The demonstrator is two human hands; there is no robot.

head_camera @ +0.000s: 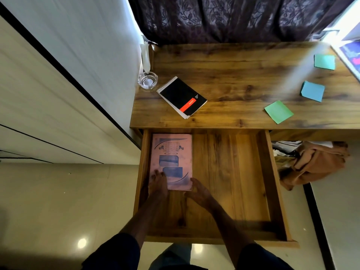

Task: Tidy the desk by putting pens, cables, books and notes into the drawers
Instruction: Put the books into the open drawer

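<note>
Left hand (158, 185) is resting flat, fingers spread, on the pink book (172, 152); just beside it, right hand (198, 190), loosely open, is touching the book's corner.

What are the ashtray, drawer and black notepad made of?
Ashtray: clear glass, glossy; see-through with bright rim glints. Drawer: wood or wood-look laminate, satin, with visible grain. Notepad: white paper sheets under a black card cover, likely; spiral binding too small to judge.
</note>
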